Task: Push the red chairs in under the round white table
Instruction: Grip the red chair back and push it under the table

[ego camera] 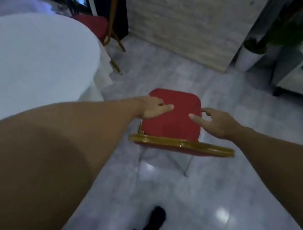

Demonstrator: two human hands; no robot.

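— Where's the chair (172,118)?
— On the floor (215,187), right of the round surface (30,65), not under it. A second chair (93,23) sits at the far side.
— And the hands?
— Left hand (153,109) grips the seat's left edge, thumb on top. Right hand (214,122) lies at the right edge, fingers (208,111) loosely curled; whether it grips, I cannot tell.

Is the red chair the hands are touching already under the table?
Not yet. The red chair stands out on the open floor, right of the round white table, with both hands, left and right, on its seat.
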